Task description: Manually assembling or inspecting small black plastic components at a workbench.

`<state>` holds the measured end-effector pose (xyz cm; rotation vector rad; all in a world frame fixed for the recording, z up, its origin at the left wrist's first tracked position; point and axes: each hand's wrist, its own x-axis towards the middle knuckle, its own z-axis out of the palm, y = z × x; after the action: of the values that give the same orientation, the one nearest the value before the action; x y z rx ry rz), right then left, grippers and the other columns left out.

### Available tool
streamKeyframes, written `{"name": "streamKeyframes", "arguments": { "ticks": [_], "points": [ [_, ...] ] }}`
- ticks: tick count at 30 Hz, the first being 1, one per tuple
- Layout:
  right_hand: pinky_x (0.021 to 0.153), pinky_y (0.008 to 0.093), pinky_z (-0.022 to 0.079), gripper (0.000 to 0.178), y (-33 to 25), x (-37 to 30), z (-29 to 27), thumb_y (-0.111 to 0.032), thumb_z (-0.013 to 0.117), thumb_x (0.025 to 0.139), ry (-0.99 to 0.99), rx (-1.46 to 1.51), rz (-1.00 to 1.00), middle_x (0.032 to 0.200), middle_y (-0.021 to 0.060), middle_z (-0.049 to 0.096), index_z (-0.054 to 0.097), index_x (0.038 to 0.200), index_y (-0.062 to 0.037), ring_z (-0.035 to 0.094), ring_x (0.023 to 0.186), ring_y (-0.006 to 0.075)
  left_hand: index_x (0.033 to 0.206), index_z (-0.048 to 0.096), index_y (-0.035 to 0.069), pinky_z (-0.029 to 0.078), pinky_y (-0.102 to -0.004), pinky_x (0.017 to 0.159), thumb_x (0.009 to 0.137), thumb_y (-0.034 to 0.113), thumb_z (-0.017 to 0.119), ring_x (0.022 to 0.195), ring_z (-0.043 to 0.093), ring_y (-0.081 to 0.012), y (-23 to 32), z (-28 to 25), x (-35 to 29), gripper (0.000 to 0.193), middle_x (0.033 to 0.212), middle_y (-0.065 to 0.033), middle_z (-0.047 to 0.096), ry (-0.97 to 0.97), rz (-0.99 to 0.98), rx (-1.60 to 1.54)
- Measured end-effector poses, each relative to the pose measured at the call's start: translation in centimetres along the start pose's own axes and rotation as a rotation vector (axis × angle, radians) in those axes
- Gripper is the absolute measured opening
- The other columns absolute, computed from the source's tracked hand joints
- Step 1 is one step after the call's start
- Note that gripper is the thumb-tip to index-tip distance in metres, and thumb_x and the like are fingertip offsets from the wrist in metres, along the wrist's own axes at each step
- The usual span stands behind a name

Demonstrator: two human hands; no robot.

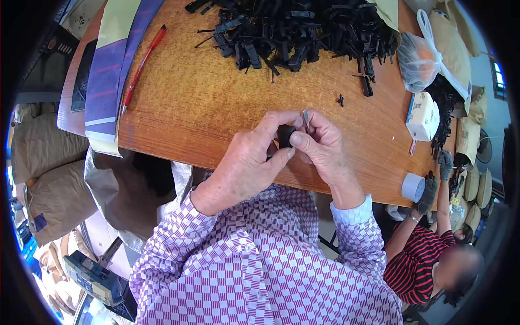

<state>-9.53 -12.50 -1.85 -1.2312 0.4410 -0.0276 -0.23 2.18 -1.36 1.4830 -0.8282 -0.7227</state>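
Note:
Just above the table's near edge, my left hand [249,154] and my right hand [326,146] meet. Between them is a small black plastic part [285,135], gripped by the left fingers and pressed by the right thumb. A thin metal blade [306,118] sticks up from my right fingers; its handle is hidden in the hand. On the table beyond lies a big heap of black plastic parts [292,38]. One tiny black piece [340,100] rests alone, a little past my right hand.
A red pen [144,67] lies at left beside purple and yellow sheets [108,76]. To the right are a clear bag [420,62], a tissue pack [422,116] and a tape roll [413,187]. A co-worker's gloved hands [428,194] are at the right edge. Brown sacks [46,157] stand left.

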Motion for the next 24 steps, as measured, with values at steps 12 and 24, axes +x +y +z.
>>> {"name": "streamKeyframes", "arguments": {
  "ticks": [12, 24],
  "points": [
    [0.05, 0.0168, 0.033, 0.021, -0.1, -2.7, 0.3, -0.019, 0.047, 0.098, 0.041, -0.25, -0.026, 0.071, -0.0033, 0.048, 0.055, 0.104, -0.0006, 0.041, 0.059, 0.002, 0.116, 0.041, 0.002, 0.047, -0.0234, 0.063, 0.082, -0.008, 0.053, 0.07, 0.055, -0.0086, -1.2, 1.3, 0.1, 0.037, 0.087, -0.0047, 0.054, -0.025, -0.158, -0.103],
    [0.054, 0.0226, 0.039, 0.017, 1.7, -2.5, -0.6, -0.018, 0.045, 0.099, 0.072, -0.462, -0.255, 0.068, -0.0012, 0.046, 0.053, 0.096, -0.0024, 0.044, 0.061, 0.0062, 0.11, 0.04, 0.002, 0.044, -0.0257, 0.056, 0.084, -0.009, 0.054, 0.064, 0.054, -0.0113, -0.6, 3.2, 0.4, 0.031, 0.078, -0.0072, 0.053, 0.038, -0.034, 0.241]
  ]
}}
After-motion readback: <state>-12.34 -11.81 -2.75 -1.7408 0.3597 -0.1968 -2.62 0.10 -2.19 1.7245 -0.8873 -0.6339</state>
